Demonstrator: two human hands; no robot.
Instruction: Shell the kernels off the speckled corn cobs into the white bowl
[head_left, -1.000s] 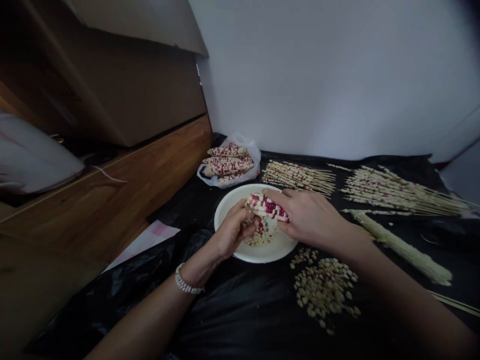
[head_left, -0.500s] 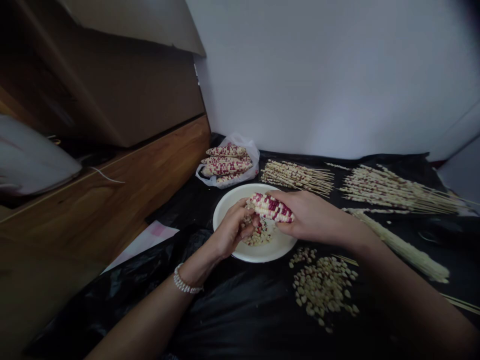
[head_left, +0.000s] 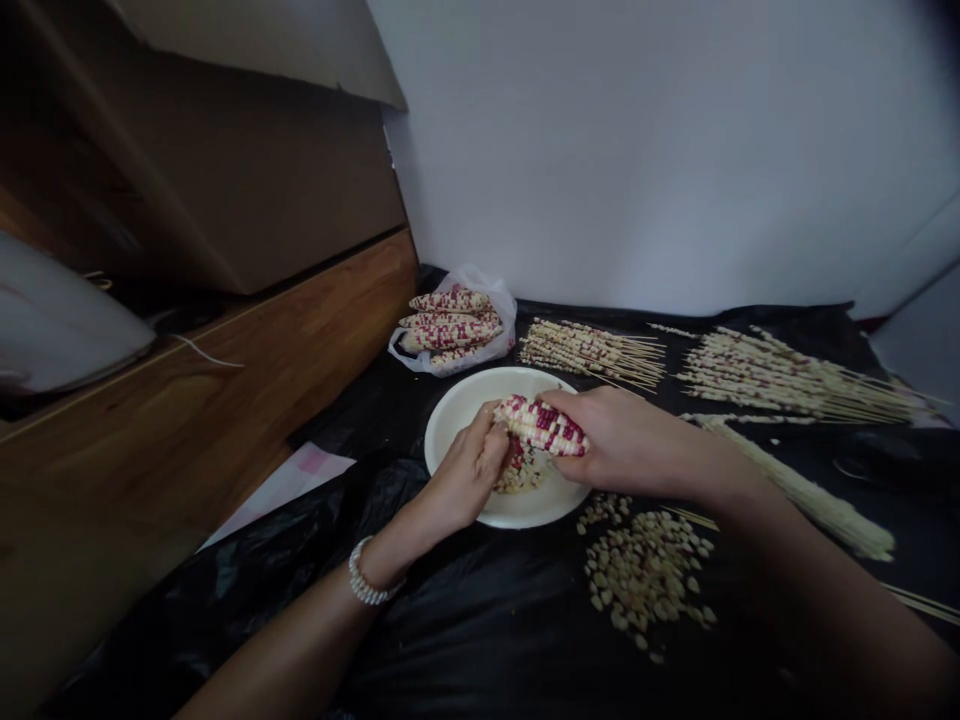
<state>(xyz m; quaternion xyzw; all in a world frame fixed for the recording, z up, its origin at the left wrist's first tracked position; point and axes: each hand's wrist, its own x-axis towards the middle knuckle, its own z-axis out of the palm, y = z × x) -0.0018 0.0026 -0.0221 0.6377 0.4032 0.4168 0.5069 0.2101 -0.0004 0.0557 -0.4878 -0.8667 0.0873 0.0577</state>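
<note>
A corn cob (head_left: 541, 424) with cream and dark red kernels is held over a white bowl (head_left: 451, 420). My right hand (head_left: 611, 432) wraps round its right end, the thumb along the top. At the cob's left end, my left hand (head_left: 474, 462) has its fingers closed against the tip; a pearl-like bracelet (head_left: 364, 572) circles that wrist. Loose corn kernels (head_left: 519, 478) lie in the bowl below the cob. My fingers hide part of the cob's left end.
Behind the bowl, a plastic bag (head_left: 504, 305) holds several corn cobs (head_left: 450, 328). Kernel-threaded sticks (head_left: 589, 352) and a second bundle of sticks (head_left: 780, 375) lie to its right. A kernel pile (head_left: 649, 575) rests on black plastic sheeting (head_left: 450, 620). A wooden board (head_left: 322, 330) borders the left.
My left hand has turned and its fingers, looser below the cob before, have closed in on the cob's left end. The cob has shifted slightly down; my right hand keeps its grip.
</note>
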